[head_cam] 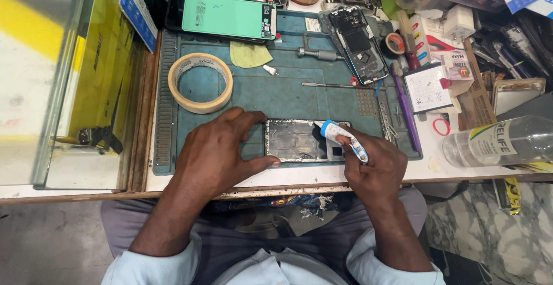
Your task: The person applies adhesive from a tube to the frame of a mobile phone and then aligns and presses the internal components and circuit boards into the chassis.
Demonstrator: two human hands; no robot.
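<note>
Left hand (pixel 222 149): fingers spread, pressing the phone frame (pixel 296 141) onto the blue mat (pixel 276 92).
Right hand (pixel 371 167): fingers pinching a small glue tube (pixel 340 135) over the frame.

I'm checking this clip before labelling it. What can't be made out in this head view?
- Tube tip: hidden behind the right hand.
- Phone frame: left end covered by the left hand; its near right corner by the right fingers.
- Bottle: cut off by the right edge.
- Small parts on the mat: too small to identify.
</note>
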